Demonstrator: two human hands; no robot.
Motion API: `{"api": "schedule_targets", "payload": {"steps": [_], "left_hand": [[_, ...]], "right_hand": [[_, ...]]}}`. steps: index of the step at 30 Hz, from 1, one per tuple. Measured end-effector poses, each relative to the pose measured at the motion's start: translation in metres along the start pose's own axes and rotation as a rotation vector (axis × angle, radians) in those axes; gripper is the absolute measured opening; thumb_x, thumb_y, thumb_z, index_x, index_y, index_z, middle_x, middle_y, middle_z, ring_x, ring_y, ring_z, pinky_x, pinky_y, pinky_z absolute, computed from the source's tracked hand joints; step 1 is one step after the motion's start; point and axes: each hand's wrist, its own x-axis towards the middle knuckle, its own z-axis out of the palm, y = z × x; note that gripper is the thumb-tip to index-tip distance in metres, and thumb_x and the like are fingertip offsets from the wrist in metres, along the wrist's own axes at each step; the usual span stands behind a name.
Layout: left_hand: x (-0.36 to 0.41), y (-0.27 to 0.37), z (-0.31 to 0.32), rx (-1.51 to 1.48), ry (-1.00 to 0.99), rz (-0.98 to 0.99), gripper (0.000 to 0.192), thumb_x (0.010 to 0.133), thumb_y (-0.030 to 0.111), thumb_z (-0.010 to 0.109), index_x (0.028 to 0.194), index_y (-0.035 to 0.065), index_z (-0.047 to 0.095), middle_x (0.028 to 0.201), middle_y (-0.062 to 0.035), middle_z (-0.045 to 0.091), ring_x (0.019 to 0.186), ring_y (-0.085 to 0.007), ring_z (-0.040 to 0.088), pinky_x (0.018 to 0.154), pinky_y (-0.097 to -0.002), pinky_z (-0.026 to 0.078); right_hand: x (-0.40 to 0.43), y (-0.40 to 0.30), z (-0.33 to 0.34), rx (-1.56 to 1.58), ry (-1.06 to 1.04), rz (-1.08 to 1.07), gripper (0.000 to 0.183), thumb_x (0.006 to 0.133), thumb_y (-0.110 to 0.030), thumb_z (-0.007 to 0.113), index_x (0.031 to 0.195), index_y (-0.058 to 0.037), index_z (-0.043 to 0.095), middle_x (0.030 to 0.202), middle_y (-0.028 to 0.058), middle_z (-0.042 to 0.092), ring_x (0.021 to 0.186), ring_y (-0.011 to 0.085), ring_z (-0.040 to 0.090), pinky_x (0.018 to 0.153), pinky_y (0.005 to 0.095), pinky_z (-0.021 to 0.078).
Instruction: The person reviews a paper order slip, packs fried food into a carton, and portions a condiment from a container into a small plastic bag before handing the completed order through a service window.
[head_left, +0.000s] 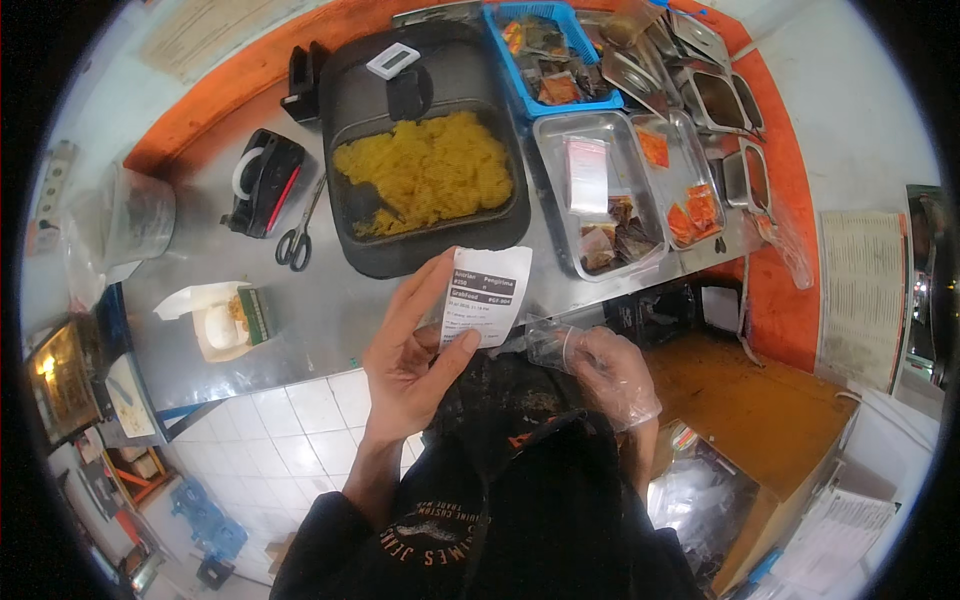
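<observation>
My bare left hand (409, 356) holds a printed paper slip (489, 296) upright between thumb and fingers. A clear plastic glove covers my right hand (615, 371), whose curled fingers pinch a small clear plastic bag (551, 343) just right of the slip. Beyond both hands, a black electric pan (352, 251) contains a mass of yellow rice (427, 172). To the left on the steel counter stands an open paper food box (214, 322), with a white mound and some brown food inside.
Scissors (295, 244) and a black tape dispenser (266, 184) lie left of the pan. A white digital device (393, 61) rests at its far end. Steel trays (559, 247) (716, 225) hold sachets; a blue basket (540, 111) of packets sits behind. A cardboard box (787, 510) stands lower right.
</observation>
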Motion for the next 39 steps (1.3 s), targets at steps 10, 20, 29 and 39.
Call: {"api": "schedule_targets", "payload": {"steps": [10,20,29,39], "left_hand": [[0.001,0.002,-0.002,-0.008,0.029,-0.019,0.06,0.097,-0.011,0.06,0.153,0.0001,0.046,0.16,-0.0205,0.039,0.138,-0.029,0.053,0.107,-0.0389,0.055],[-0.001,-0.002,-0.008,-0.084,0.02,-0.081,0.055,0.098,-0.008,0.062,0.151,-0.0009,0.049,0.157,-0.0198,0.047,0.135,-0.0254,0.056,0.11,-0.0395,0.05],[0.004,0.0,-0.006,-0.1,0.031,-0.057,0.06,0.096,-0.012,0.06,0.154,-0.0009,0.046,0.158,-0.0178,0.045,0.137,-0.024,0.053,0.109,-0.0368,0.05],[0.009,0.004,-0.003,-0.151,-0.044,-0.094,0.075,0.091,-0.018,0.061,0.159,0.0024,0.038,0.163,-0.0148,0.035,0.139,-0.0252,0.051,0.106,-0.0388,0.053]], "right_hand": [[0.004,0.0,0.0,0.008,-0.022,-0.012,0.033,0.093,-0.006,0.066,0.125,-0.0074,0.071,0.092,0.018,0.063,0.082,0.0334,0.062,0.077,0.04,0.0485],[0.006,0.007,0.001,0.03,0.006,-0.012,0.033,0.091,-0.005,0.067,0.124,-0.0053,0.072,0.097,0.0184,0.068,0.088,0.0342,0.066,0.081,0.0396,0.0508],[0.01,0.008,0.0,0.031,0.021,-0.014,0.033,0.091,-0.004,0.068,0.124,-0.0062,0.072,0.091,0.0171,0.065,0.082,0.0322,0.063,0.077,0.0386,0.0496],[0.015,0.012,-0.003,0.009,0.013,-0.026,0.033,0.092,-0.005,0.068,0.125,-0.0078,0.072,0.091,0.0169,0.064,0.082,0.0318,0.063,0.076,0.038,0.0494]]}}
